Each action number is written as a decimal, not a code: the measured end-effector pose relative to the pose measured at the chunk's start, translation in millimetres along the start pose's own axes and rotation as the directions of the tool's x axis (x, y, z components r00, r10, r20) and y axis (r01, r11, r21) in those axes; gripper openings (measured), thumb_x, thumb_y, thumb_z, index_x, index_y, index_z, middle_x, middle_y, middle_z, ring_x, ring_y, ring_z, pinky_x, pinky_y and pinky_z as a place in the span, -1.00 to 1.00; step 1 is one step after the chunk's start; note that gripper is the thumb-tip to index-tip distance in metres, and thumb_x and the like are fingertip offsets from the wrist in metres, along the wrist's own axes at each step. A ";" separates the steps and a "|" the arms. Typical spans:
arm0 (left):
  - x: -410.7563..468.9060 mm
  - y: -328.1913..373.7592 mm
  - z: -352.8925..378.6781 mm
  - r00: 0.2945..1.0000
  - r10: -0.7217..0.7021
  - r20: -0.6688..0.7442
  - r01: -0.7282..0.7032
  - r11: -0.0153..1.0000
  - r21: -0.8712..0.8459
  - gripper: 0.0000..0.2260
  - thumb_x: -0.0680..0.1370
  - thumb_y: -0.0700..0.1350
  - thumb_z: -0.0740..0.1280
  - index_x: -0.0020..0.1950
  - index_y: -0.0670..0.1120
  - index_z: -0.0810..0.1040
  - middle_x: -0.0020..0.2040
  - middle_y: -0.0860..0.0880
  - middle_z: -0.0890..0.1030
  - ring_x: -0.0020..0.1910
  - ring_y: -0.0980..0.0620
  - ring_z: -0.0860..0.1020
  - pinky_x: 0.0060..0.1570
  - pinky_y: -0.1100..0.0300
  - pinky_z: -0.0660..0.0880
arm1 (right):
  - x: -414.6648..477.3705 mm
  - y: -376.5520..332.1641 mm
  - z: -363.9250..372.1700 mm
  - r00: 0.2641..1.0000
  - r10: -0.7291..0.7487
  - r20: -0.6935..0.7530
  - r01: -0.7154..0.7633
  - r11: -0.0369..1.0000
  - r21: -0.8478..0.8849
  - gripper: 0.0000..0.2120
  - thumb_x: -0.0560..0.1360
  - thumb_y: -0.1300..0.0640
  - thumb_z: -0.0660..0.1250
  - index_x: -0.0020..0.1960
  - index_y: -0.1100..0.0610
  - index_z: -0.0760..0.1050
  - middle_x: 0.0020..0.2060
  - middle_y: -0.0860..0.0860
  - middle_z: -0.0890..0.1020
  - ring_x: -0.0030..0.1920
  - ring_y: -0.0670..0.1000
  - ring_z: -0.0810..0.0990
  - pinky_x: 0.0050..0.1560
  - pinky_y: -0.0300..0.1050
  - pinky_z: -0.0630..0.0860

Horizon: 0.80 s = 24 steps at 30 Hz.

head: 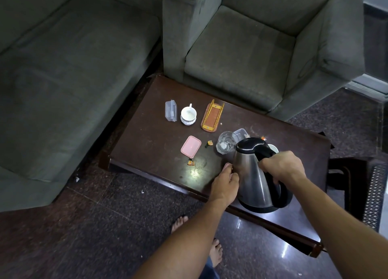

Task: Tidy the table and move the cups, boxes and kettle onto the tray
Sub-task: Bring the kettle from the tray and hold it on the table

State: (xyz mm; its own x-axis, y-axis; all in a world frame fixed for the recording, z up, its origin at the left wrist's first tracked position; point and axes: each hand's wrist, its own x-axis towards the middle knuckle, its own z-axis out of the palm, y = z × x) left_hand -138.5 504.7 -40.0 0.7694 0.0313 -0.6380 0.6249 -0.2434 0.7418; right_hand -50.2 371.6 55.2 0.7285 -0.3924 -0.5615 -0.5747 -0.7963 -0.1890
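Note:
My right hand (282, 166) grips the black handle of the steel kettle (252, 173), which is over the table's near edge. My left hand (225, 183) pinches a small pink box (227, 166) beside the kettle's left side. A clear glass (225, 142) stands just behind the kettle, with a clear box (241, 133) behind it and a white cup (274, 148) partly hidden by the handle. Farther back lie a pink-lidded box (191, 146), a white cup (188, 115), a clear box (171, 110) and a yellow tray (212, 117).
The dark wooden table (151, 144) has small candy wrappers (209, 142) and crumbs scattered on it. A grey sofa (73, 69) stands to the left and a grey armchair (252, 48) behind the table. My bare feet (178, 223) are on the tiled floor.

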 end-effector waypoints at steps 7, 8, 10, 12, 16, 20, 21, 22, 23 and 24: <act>0.7 -0.9 -0.6 1.000 0.004 0.006 -0.004 1.000 0.023 -0.54 0.70 -0.04 0.13 0.62 0.00 0.31 0.46 -0.06 0.55 0.45 -0.09 0.49 0.49 0.03 0.35 | -1.4 -1.0 -0.2 1.000 0.004 -0.011 -0.004 1.000 0.004 -0.74 0.18 -0.01 0.35 -0.27 0.17 0.61 -0.50 0.07 0.66 -0.40 0.12 0.68 -0.35 -0.16 0.54; 0.8 -0.8 -0.4 1.000 0.004 0.004 -0.004 1.000 0.024 -0.54 0.70 -0.04 0.13 0.62 0.00 0.32 0.46 -0.06 0.55 0.45 -0.09 0.49 0.49 0.03 0.35 | -1.4 -1.0 -0.5 1.000 0.004 -0.011 -0.004 1.000 0.003 -0.74 0.18 0.00 0.35 -0.28 0.17 0.62 -0.52 0.07 0.66 -0.40 0.12 0.68 -0.35 -0.15 0.55; 1.6 -1.1 0.0 1.000 0.005 0.005 -0.005 1.000 0.021 -0.54 0.69 -0.05 0.13 0.62 0.01 0.33 0.44 -0.08 0.57 0.42 -0.12 0.51 0.47 0.02 0.37 | -1.8 -1.0 -0.6 1.000 0.006 -0.010 -0.006 1.000 0.003 -0.75 0.18 0.01 0.35 -0.29 0.17 0.62 -0.55 0.06 0.65 -0.41 0.11 0.68 -0.35 -0.16 0.55; 2.5 -1.6 0.3 1.000 0.000 0.008 0.000 1.000 0.014 -0.55 0.69 -0.05 0.14 0.60 0.02 0.34 0.39 -0.11 0.60 0.38 -0.16 0.55 0.44 -0.01 0.41 | -2.3 -0.9 -0.5 1.000 0.007 -0.009 -0.007 1.000 0.006 -0.74 0.17 0.00 0.34 -0.29 0.17 0.62 -0.55 0.06 0.65 -0.41 0.11 0.68 -0.35 -0.16 0.55; 4.4 -3.3 1.2 1.000 -0.009 0.011 0.009 1.000 0.002 -0.56 0.68 -0.04 0.14 0.59 0.04 0.37 0.34 -0.14 0.63 0.34 -0.18 0.57 0.42 -0.03 0.43 | -2.8 -1.1 -0.7 1.000 0.008 -0.003 -0.008 1.000 0.007 -0.74 0.17 -0.01 0.33 -0.29 0.17 0.62 -0.58 0.05 0.63 -0.41 0.11 0.68 -0.35 -0.16 0.55; 5.2 -3.9 2.9 0.999 -0.020 0.026 0.020 1.000 -0.023 -0.57 0.68 -0.04 0.14 0.57 0.03 0.38 0.32 -0.15 0.64 0.33 -0.21 0.58 0.41 -0.05 0.44 | -1.9 -1.4 -1.7 1.000 -0.003 -0.005 0.003 1.000 0.002 -0.73 0.16 0.02 0.33 -0.27 0.19 0.61 -0.54 0.08 0.65 -0.45 0.11 0.68 -0.41 -0.19 0.51; 5.2 -4.0 2.9 0.999 -0.024 0.028 0.024 0.999 -0.023 -0.57 0.68 -0.04 0.14 0.57 0.03 0.38 0.34 -0.15 0.63 0.34 -0.20 0.57 0.42 -0.05 0.44 | -1.8 -1.5 -1.9 1.000 -0.004 -0.003 0.004 1.000 -0.001 -0.72 0.16 0.02 0.33 -0.27 0.19 0.61 -0.52 0.08 0.66 -0.45 0.11 0.68 -0.41 -0.19 0.51; 5.2 -3.9 3.0 0.999 -0.026 0.031 0.027 0.999 -0.024 -0.56 0.68 -0.04 0.13 0.58 0.03 0.38 0.35 -0.15 0.62 0.35 -0.20 0.57 0.43 -0.05 0.43 | -1.8 -1.6 -2.1 1.000 -0.005 0.000 0.005 1.000 -0.005 -0.72 0.16 0.01 0.33 -0.26 0.20 0.62 -0.52 0.08 0.66 -0.45 0.11 0.68 -0.41 -0.19 0.51; 5.3 -3.7 3.1 0.999 -0.026 0.033 0.027 0.999 -0.025 -0.56 0.68 -0.04 0.13 0.58 0.03 0.37 0.36 -0.14 0.62 0.35 -0.20 0.57 0.43 -0.05 0.43 | -1.8 -1.7 -2.4 1.000 -0.005 0.002 0.005 1.000 -0.008 -0.71 0.16 0.01 0.33 -0.26 0.20 0.62 -0.52 0.07 0.66 -0.45 0.11 0.68 -0.41 -0.19 0.52; 5.3 -3.6 3.2 0.999 -0.025 0.034 0.026 0.999 -0.026 -0.56 0.68 -0.04 0.13 0.57 0.02 0.38 0.36 -0.14 0.62 0.35 -0.20 0.57 0.43 -0.05 0.43 | -1.7 -1.9 -2.7 1.000 -0.005 0.002 0.005 1.000 -0.010 -0.71 0.16 0.01 0.32 -0.26 0.19 0.62 -0.53 0.07 0.66 -0.45 0.11 0.68 -0.40 -0.18 0.52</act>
State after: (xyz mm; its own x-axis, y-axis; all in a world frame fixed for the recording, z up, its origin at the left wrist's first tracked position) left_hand -137.1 502.6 -46.8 0.7487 0.0049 -0.6629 0.6479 -0.2171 0.7302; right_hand -49.4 372.5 58.7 0.7306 -0.3871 -0.5625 -0.5672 -0.8027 -0.1843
